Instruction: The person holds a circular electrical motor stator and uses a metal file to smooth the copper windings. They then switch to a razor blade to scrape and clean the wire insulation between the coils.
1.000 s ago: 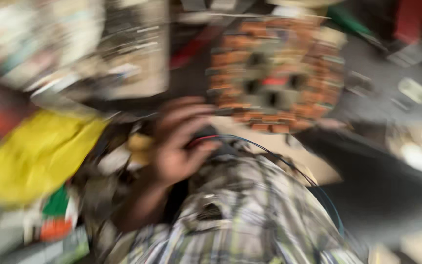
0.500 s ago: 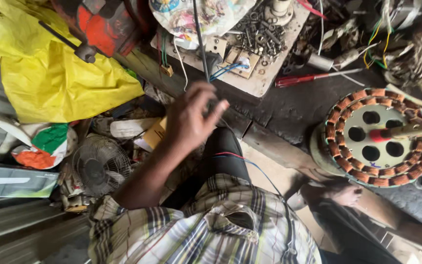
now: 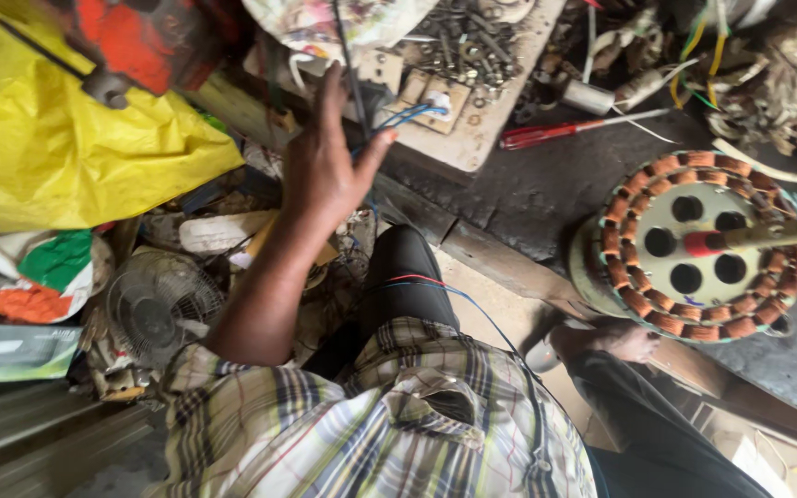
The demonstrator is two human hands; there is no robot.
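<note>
Copper-wound stator (image 3: 705, 244), right of frame, apart from hand. Left hand (image 3: 325, 161): fingers spread wide, holding nothing, near blue wires (image 3: 408, 115) on wooden board (image 3: 472, 138). Right hand: unseen.

The left hand (image 3: 325, 171) reaches out open, fingers spread, toward a wooden board (image 3: 472, 120) at the table's edge. On the board lies a heap of dark nuts and bolts (image 3: 458, 41). Blue wires (image 3: 408, 115) curl off a small white part just beside the fingertips. A thin black rod (image 3: 348, 55) stands upright past the fingers.
</note>
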